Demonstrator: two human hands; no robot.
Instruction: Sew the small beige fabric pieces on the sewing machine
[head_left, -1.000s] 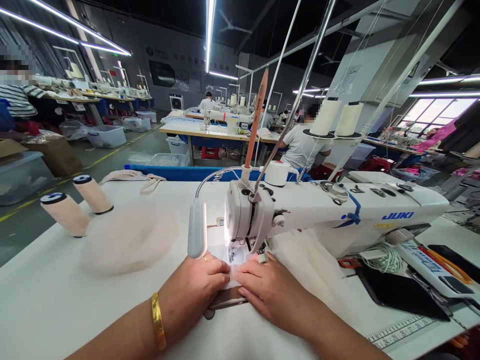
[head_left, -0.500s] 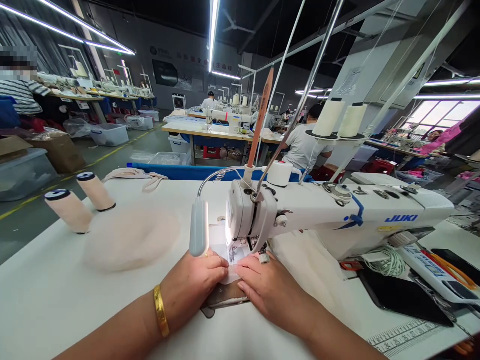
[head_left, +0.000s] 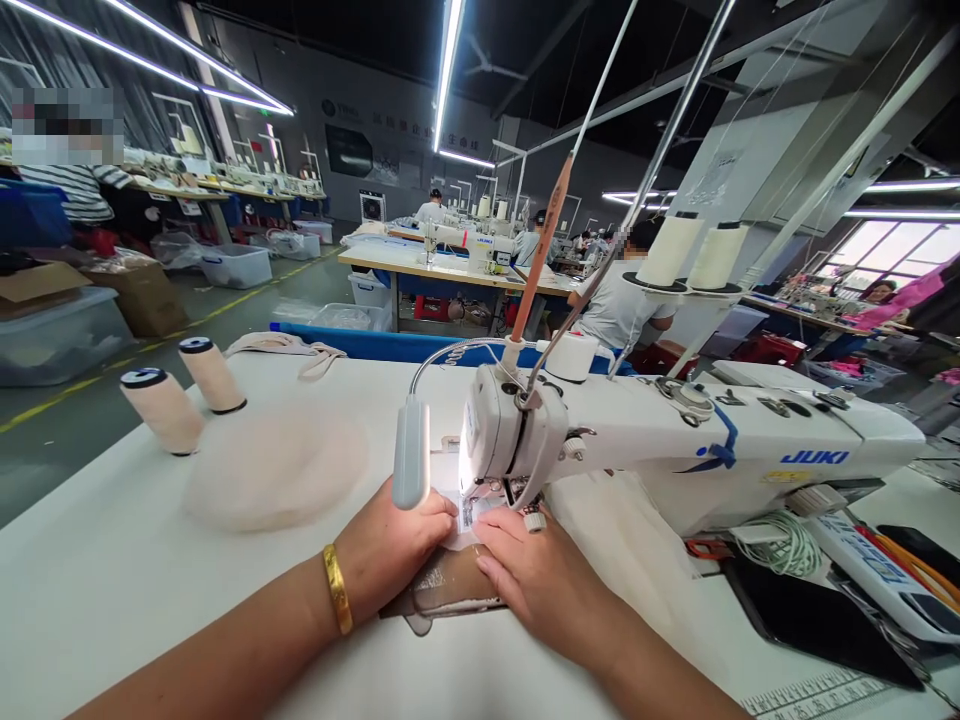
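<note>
My left hand (head_left: 394, 550), with a gold bangle at the wrist, presses its closed fingers onto a thin, pale, sheer fabric (head_left: 459, 541) just left of the presser foot (head_left: 471, 510). On the other side, my right hand (head_left: 534, 572) has its fingers together on the same fabric, its thumb toward the brown, shiny plate (head_left: 457, 580) in front. Both hands lie close to the needle area of a white sewing machine (head_left: 510, 430). A small lamp (head_left: 411, 455) hangs over my left fingers and partly hides them. The fabric's edges are hard to make out.
A blurred, pale fabric pile (head_left: 277, 475) and two peach thread cones (head_left: 161, 410) are at left. More pale cloth (head_left: 622, 540) lies under the machine arm. A black tablet-like slab (head_left: 817, 620) and cords are at right. Co-workers sit at machines beyond.
The view has shifted slightly, moving the scene right. My left hand has slid a little forward along the presser foot, and more of the brown plate shows. My right hand stays nearly in place.
</note>
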